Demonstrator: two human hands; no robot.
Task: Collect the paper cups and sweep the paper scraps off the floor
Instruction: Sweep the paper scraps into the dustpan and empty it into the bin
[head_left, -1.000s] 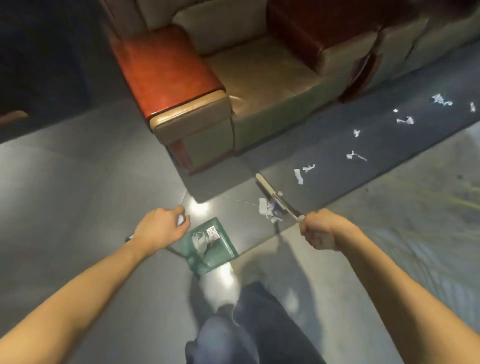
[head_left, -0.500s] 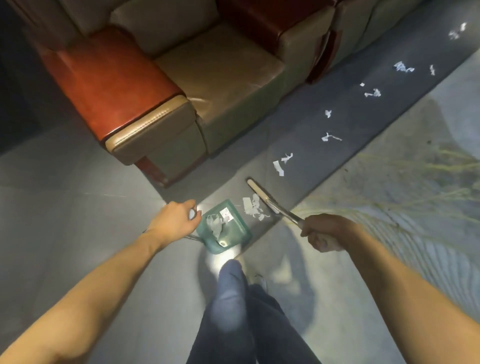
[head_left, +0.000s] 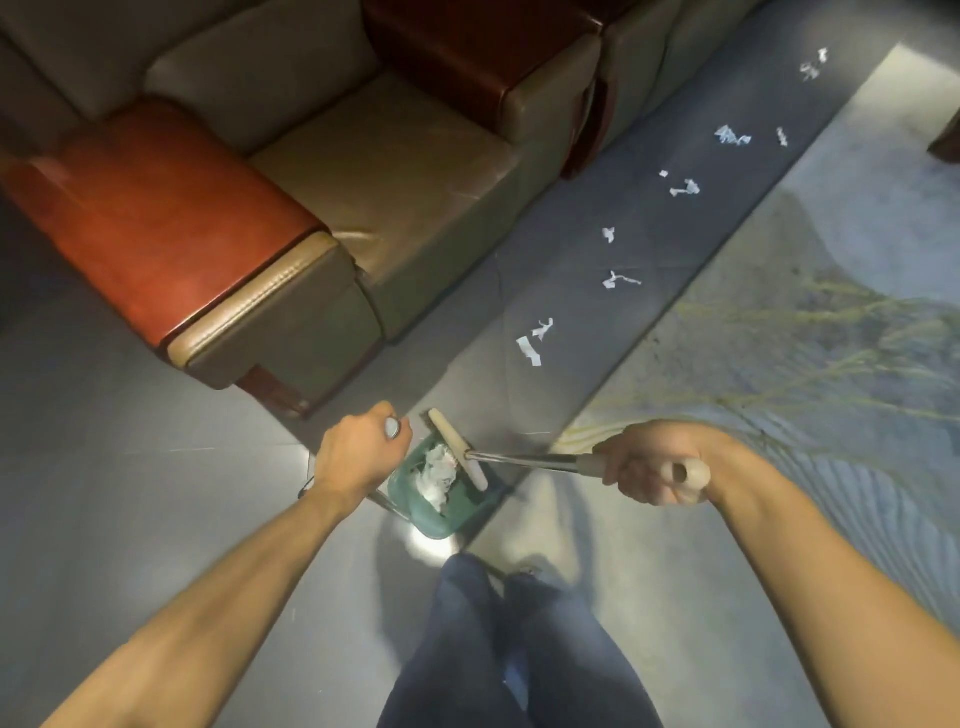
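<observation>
Fingers of your right hand are wrapped round the broom handle, w/ the pale butt end sticking out past your knuckles toward you. Left of those fingers the metal shaft runs to the broom head, a pale bar lying slantwise over the mouth of the dustpan. Your left hand is clenched round the top of the dustpan's handle; a round grey cap shows between thumb & forefinger. Green dustpan sits on the floor just right of & below that hand, tucked between both hands. Inside it, under the broom head, is a clump of white paper scraps.

More scraps are still on the floor, up & right of your right-hand fingers, strung in a loose line along the darker floor strip: nearest pair close to the chair front, then others further out, & the farthest ones well away near the frame's upper right. Armchair w/ red-brown arm tops stands above your left hand, its near corner close to your knuckles. Your legs in dark trousers are below the dustpan. Can't see any paper cups.
</observation>
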